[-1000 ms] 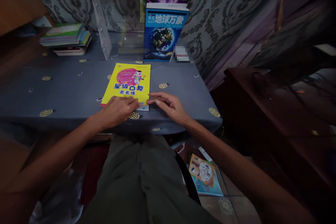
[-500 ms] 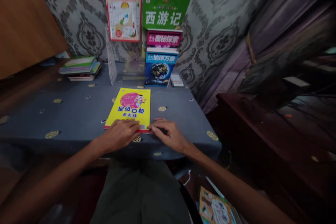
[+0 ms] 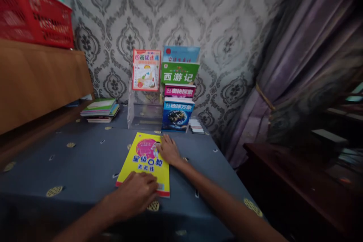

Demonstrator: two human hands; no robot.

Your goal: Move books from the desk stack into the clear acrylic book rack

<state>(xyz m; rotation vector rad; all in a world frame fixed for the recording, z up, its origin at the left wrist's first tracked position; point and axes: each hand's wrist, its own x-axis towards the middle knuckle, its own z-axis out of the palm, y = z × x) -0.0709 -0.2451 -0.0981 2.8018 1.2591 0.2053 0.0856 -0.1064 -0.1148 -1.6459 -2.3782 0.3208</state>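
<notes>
Two bare hands, both open and palm down, neither gripping; the left hand [image 3: 133,194] lies flat with curved fingers on the lower right of a yellow workbook [image 3: 143,169], its forearm entering from the lower left; the right hand [image 3: 168,150] reaches further forward, with its fingertips [image 3: 160,147] resting on the upper right of the same cover and its arm extended from the lower right; the one workbook lies flat and slightly angled on a blue-grey patterned tablecloth [image 3: 85,174], beneath the left hand and just left of the right hand; beyond the right hand stand four books in a column: a blue globe-covered book [image 3: 177,116], a magenta book [image 3: 179,91], a green book [image 3: 179,73] and a pale blue book [image 3: 181,54]; to their left, beyond the right hand, is one clear acrylic stand [image 3: 144,117] holding one illustrated booklet [image 3: 146,70]; further left of both hands lies one low pile of books [image 3: 100,110], below one red plastic basket [image 3: 34,15] on a wooden shelf [image 3: 36,83]; well right of the right hand hangs one purple curtain [image 3: 297,64].
</notes>
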